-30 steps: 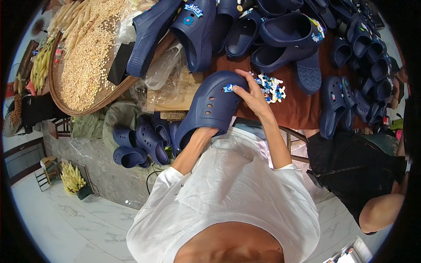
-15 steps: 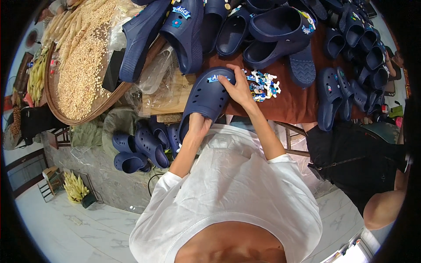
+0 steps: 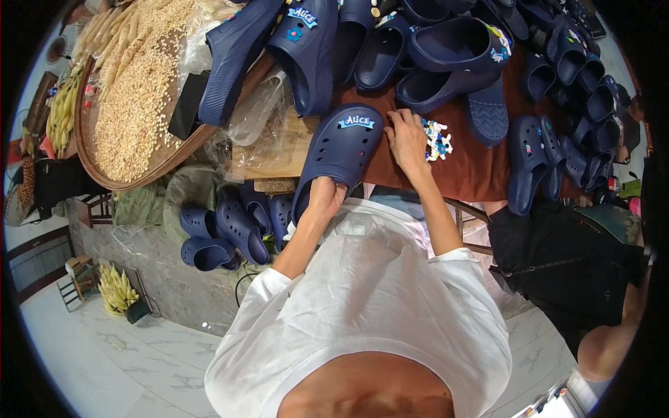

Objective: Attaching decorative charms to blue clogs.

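Head view: half a second ago the right hand (image 3: 408,139) pressed the badge (image 3: 356,122) on the shoe (image 3: 331,150); now it has moved off, leaving the blue badge uncovered, and rests beside the pile of charms (image 3: 440,141) on the brown cloth (image 3: 474,171). Whether its bent fingers pinch anything cannot be told. The left hand (image 3: 325,194) is inside the shoe, in front of the table; its hidden fingers' grip cannot be told. A round tray (image 3: 120,186) holds loose kernels (image 3: 136,118) and pale cobs (image 3: 124,49). A dark container (image 3: 137,311) on the floor holds more cobs.
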The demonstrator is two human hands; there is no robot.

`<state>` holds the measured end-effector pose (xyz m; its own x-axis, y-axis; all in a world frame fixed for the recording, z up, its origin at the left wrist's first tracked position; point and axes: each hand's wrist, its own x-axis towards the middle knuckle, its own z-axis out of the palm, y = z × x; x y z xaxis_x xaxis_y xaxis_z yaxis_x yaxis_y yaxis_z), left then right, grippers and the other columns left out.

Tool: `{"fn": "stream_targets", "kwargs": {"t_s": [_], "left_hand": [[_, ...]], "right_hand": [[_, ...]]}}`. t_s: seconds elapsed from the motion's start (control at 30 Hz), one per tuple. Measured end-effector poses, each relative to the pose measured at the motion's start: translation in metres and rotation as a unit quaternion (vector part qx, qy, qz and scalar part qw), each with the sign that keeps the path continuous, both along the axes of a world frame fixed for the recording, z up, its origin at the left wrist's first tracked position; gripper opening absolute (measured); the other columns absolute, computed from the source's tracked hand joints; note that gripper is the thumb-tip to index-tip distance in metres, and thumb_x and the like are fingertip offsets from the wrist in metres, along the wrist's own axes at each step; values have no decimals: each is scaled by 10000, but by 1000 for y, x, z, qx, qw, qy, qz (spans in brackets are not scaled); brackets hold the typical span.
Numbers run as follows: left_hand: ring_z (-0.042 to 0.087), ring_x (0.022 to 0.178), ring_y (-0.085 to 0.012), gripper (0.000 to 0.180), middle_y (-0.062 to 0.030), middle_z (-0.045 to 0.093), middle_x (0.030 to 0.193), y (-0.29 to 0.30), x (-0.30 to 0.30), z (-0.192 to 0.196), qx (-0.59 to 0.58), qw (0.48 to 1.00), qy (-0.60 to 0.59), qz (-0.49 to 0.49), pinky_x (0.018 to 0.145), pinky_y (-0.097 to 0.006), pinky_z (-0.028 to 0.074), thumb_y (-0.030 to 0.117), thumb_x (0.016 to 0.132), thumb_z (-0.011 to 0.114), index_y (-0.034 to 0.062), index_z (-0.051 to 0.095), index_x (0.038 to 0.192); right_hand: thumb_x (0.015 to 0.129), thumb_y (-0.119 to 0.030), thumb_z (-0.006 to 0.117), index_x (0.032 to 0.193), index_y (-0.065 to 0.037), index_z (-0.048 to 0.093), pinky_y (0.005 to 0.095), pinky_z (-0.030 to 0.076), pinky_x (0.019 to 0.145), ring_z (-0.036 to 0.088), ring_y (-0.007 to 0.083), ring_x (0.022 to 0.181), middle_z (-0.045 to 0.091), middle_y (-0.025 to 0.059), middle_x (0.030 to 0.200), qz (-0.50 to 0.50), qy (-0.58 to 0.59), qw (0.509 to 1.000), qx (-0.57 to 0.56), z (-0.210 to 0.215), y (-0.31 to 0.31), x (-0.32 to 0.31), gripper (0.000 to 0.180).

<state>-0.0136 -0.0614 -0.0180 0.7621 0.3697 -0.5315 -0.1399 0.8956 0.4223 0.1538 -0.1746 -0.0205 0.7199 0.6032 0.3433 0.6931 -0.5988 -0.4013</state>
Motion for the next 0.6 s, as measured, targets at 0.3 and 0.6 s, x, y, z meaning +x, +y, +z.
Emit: {"fn": "stream_targets", "kwargs": {"t_s": [0.3,0.6], "left_hand": [[596,1117,-283,333,-177,542,1292,-1,2,-11,-24,999,-11,30,975,-392,509,111,996,435,-33,467,1295],[577,1137,-234,345,-126,537,1291,-2,7,-12,-26,999,-42,21,965,-354,506,143,1008,433,21,427,1330]], "right_hand": [[845,-77,629,964,-33,630,383,478,711,585,279,790,616,115,861,-16,76,993,85,9,-5,0,126],[941,-98,572,1052,2,625,220,514,743,611,79,815,653,35,928,27,522,793,315,21,-4,-35,159]]}}
